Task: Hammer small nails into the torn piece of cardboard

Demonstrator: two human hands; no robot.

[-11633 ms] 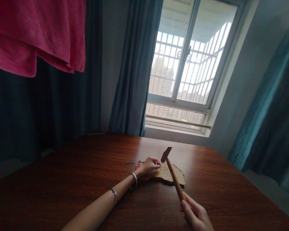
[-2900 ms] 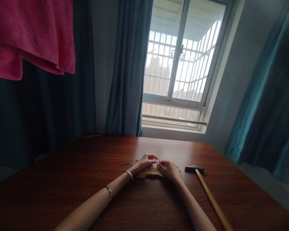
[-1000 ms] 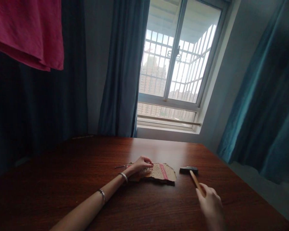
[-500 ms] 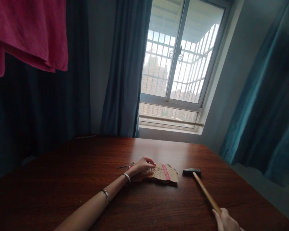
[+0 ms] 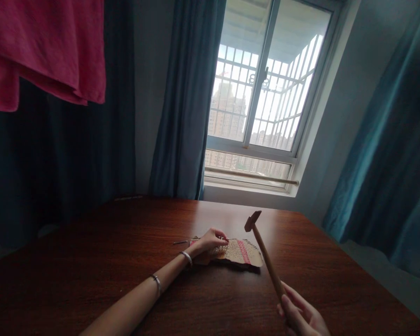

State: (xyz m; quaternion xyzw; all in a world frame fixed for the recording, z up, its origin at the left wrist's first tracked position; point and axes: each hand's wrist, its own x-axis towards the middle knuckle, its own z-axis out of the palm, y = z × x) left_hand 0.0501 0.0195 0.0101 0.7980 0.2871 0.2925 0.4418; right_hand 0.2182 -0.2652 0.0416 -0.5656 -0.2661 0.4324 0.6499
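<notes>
A flat tan board point(image 5: 243, 254) dotted with small holes and crossed by a pink stripe lies on the dark wooden table point(image 5: 91, 266). My left hand point(image 5: 210, 240) rests on the board's left end with its fingers pinched together over something too small to make out. My right hand point(image 5: 301, 315) is wrapped round the wooden handle of a hammer point(image 5: 264, 256). The hammer is lifted off the table, its metal head raised above the board's right part.
A thin metal pin point(image 5: 180, 242) lies on the table left of the board. Behind the table are a barred window point(image 5: 262, 93) and blue curtains point(image 5: 185, 102). A pink cloth point(image 5: 45, 46) hangs at the upper left.
My right hand left the board, took the hammer's handle where it lay on the table to the right, and has lifted the hammer head above the board. My left hand stayed put.
</notes>
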